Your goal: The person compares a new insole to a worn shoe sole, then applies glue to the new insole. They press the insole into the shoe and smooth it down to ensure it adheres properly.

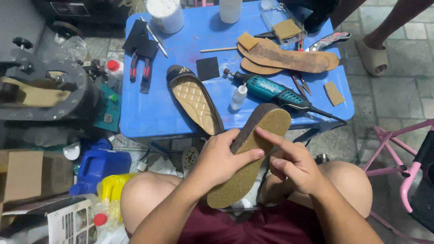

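Sole: cork sole (250,156), over the lap, off the blue table's (149,113) near edge.
Left hand (220,159): grip pinching its edge.
Right hand (289,163): forefinger pressing, otherwise loosely curled.
Handling: seemingly light, stiff, crumbly; best held by its edges.

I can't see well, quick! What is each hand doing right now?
Left hand: closed around the cork shoe sole, holding it.
Right hand: holding nothing, index finger stretched out, touching the sole's surface.
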{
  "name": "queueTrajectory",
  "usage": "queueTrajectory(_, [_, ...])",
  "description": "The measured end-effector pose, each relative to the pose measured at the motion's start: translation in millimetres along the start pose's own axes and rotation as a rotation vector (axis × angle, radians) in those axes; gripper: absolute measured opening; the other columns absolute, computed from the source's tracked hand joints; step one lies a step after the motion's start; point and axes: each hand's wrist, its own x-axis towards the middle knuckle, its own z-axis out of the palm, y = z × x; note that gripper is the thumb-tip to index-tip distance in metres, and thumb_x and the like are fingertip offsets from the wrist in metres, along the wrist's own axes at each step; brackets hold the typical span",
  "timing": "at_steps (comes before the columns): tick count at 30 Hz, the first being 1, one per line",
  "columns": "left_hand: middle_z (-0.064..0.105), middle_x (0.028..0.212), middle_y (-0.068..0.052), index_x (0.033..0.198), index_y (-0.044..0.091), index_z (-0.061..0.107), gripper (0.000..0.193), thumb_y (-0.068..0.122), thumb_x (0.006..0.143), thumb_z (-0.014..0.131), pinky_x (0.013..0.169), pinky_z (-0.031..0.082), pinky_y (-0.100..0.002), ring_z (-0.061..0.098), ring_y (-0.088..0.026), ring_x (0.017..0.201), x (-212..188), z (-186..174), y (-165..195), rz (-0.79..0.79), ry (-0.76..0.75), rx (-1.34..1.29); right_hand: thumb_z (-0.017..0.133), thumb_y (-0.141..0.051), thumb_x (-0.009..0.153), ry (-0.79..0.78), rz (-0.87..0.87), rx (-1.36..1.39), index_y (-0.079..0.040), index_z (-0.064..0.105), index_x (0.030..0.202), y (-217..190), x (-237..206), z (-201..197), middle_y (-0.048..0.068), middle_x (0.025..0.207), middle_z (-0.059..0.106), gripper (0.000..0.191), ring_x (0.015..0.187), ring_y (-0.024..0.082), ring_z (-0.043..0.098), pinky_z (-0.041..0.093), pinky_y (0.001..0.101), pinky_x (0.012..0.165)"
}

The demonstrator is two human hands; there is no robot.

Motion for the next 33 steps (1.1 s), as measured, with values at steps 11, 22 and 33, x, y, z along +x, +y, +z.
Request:
queueTrajectory(11, [0.079, 0.087, -0.010, 0.109, 0.007, 0.073, 0.050, 0.044, 0.077, 0.081, 0.070, 0.060, -0.034, 0.079, -0.021, 0.078, 1.0, -5.2, -4.6, 0.062, 0.043, -0.039, 0.051, -0.002, 0.088, 0.023, -0.044, -0.138, -0.001, 0.046, 0.153, 16.3, 5.2, 7.5, 0.004, 0.057, 0.058, 0.065, 0.047, 0.016, 0.057, 0.049, 0.0280, 0.051])
queueTrajectory(22, [0.080, 0.084, -0.010, 0.107, 0.007, 0.075, 0.052, 0.047, 0.074, 0.079, 0.068, 0.060, -0.035, 0.080, -0.020, 0.074, 0.4, -13.4, 0.7, -0.040, -0.021, -0.024, 0.054, 0.001, 0.079, -0.012, -0.144, -0.210, -0.004, 0.043, 0.154, 12.7, 8.1, 12.4, 0.006, 0.061, 0.064, 0.076, 0.051, 0.016, 0.062, 0.050, 0.0286, 0.054])
queueTrajectory(33, [0.080, 0.084, -0.011, 0.107, 0.004, 0.075, 0.055, 0.047, 0.074, 0.080, 0.068, 0.060, -0.033, 0.079, -0.019, 0.075, 4.0, -22.6, -12.8, -0.098, -0.107, -0.063, 0.069, 0.010, 0.084, 0.330, -0.653, -0.575, -0.005, 0.043, 0.131, 15.2, 6.7, 5.0, 0.005, 0.073, 0.063, 0.056, 0.057, 0.017, 0.058, 0.045, 0.0306, 0.052])
